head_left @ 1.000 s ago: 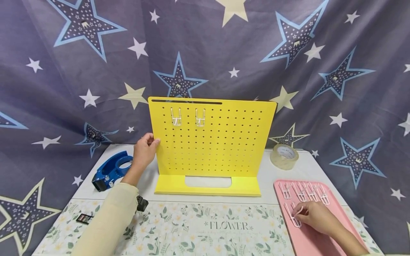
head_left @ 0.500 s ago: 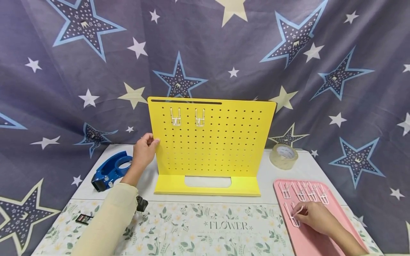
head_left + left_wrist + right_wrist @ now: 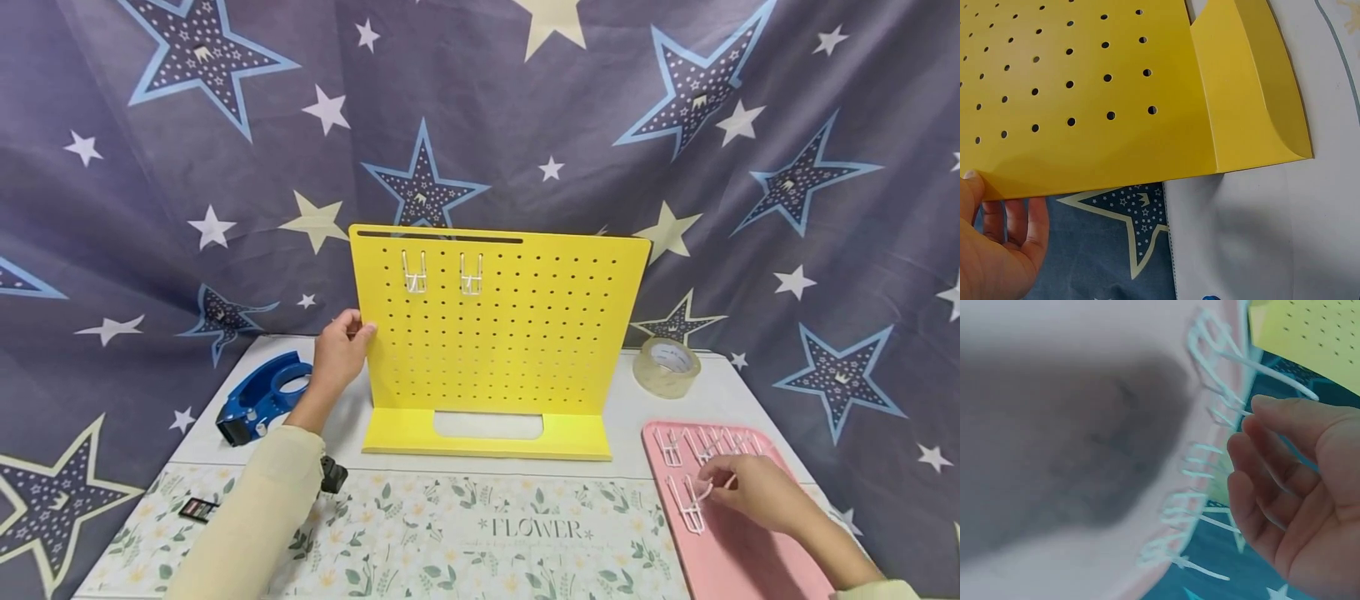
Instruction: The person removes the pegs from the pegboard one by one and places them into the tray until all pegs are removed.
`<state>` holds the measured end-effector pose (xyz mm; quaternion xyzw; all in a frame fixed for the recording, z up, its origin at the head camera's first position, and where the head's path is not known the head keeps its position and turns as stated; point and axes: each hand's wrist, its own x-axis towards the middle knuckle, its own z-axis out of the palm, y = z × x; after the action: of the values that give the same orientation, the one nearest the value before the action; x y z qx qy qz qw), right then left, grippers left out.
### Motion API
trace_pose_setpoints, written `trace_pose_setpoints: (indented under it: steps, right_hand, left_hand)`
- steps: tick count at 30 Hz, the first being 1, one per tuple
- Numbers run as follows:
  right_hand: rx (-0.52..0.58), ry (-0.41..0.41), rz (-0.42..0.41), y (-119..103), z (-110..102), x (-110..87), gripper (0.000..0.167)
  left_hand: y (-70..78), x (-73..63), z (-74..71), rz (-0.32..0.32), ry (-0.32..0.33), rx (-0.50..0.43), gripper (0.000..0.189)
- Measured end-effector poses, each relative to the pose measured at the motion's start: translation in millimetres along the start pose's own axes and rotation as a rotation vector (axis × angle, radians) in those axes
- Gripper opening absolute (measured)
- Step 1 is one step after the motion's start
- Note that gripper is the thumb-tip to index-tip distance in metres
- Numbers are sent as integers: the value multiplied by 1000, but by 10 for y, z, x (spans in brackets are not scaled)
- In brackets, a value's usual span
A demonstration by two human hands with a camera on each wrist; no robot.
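A yellow pegboard (image 3: 491, 333) stands upright on its base, with two white wire hooks (image 3: 415, 273) hung near its top left. My left hand (image 3: 341, 354) grips the board's left edge, thumb in front and fingers behind, as the left wrist view shows. My right hand (image 3: 757, 492) hovers over the pink tray (image 3: 750, 567), its fingers loosely bent. Just below its fingertips lies a white wire hook (image 3: 686, 508) whose prong sticks up. More white hooks (image 3: 670, 450) line the tray's far end, some partly hidden by the hand. Several hooks (image 3: 1194, 456) show beside the fingers in the right wrist view.
A blue tape dispenser (image 3: 262, 400) stands left of the board, beyond the left forearm. At the back right sits a roll of clear tape (image 3: 666, 368). A small dark item (image 3: 198, 509) lies near the left sleeve. A starry curtain (image 3: 480, 117) hangs behind the table.
My right hand has come off the front hook's prong and shifted slightly up and right over the tray. That hook still lies there. My left hand keeps its grip on the board.
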<state>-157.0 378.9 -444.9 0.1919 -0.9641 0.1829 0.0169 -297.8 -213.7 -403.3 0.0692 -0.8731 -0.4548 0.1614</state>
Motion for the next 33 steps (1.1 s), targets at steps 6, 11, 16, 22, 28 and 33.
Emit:
trace_pose_setpoints:
  steps: [6,11,16,22,28,33]
  right_hand:
    - [-79,47,16,-62,-251,162,14]
    - [-102,68,29,-205,-407,332,12]
    - [-110,96,32,-386,-485,523,12]
    - [-83,137,13,-618,-536,769,15]
    - [-63,175,-42,-882,-565,1042,14]
    - [-64,221,-77,-1090,-553,1257,15]
  left_hand:
    - [5,2,0,4,2,-3,24]
    - [9,-12,6,11,6,-1,24]
    - [21,-26,8,6,-1,-8,26]
    - [49,-21,-2,-7,-4,-9,25]
    - [47,-14,-17,-18,-2,-5,25]
    - [12,-14,-14,-21,-15,-6,25]
